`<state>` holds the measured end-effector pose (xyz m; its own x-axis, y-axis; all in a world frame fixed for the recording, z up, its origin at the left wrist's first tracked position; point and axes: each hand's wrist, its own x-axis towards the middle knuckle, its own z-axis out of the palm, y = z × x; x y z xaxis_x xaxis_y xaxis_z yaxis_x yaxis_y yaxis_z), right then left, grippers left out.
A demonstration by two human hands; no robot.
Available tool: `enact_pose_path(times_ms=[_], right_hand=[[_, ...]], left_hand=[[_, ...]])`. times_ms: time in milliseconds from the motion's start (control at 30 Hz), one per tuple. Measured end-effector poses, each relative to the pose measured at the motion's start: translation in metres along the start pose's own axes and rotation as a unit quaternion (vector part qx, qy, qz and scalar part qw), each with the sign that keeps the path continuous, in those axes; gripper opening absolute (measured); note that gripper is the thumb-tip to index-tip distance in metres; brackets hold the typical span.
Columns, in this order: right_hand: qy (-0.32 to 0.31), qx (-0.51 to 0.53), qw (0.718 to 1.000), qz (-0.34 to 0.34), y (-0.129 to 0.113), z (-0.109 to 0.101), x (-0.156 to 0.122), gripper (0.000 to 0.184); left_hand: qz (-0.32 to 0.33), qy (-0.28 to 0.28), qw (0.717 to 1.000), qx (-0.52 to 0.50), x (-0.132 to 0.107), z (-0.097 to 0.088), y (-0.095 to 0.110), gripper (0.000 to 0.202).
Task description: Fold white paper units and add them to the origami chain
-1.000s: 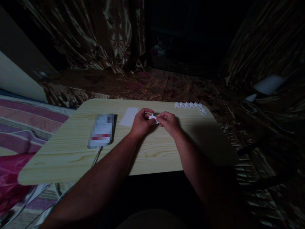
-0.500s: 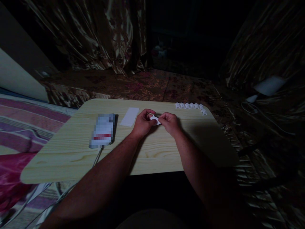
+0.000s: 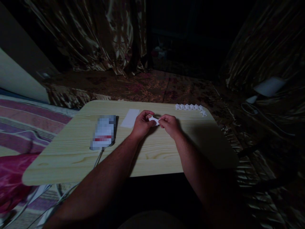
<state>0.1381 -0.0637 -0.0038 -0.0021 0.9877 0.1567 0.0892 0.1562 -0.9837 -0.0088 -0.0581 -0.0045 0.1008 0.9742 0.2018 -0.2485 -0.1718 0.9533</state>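
A small white folded paper star (image 3: 154, 120) is pinched between my two hands above the middle of the table. My left hand (image 3: 142, 123) grips its left side, thumb on the near face and fingers curled behind. At the right, my right hand (image 3: 169, 123) holds a point of the star between thumb and forefinger. Just left of my left hand lies a stack of white paper strips (image 3: 130, 118). Several finished-looking white paper stars (image 3: 187, 107) line the far right part of the table, with one more star (image 3: 203, 113) at the row's end, nearer me.
The light wooden table (image 3: 157, 156) has rounded corners. On its left lies a phone-like device (image 3: 103, 132), blurred out, with a cable (image 3: 98, 158) running toward me. A striped bed cover (image 3: 28, 117) is at left; a white lamp (image 3: 270, 86) stands at right.
My right fingers have shifted slightly on the star's right point, and the star is tilted a little differently. The whole view has dipped slightly; the other things stay put.
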Motion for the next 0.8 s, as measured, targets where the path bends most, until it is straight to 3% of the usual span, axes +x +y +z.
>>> enact_pose_path(times_ms=[800], right_hand=[[-0.005,-0.048,0.999,-0.004,0.0048,0.0004,0.0078,0.009]], left_hand=[[-0.066,-0.021,0.998,0.011,0.0028,-0.0004,0.0047,0.042]])
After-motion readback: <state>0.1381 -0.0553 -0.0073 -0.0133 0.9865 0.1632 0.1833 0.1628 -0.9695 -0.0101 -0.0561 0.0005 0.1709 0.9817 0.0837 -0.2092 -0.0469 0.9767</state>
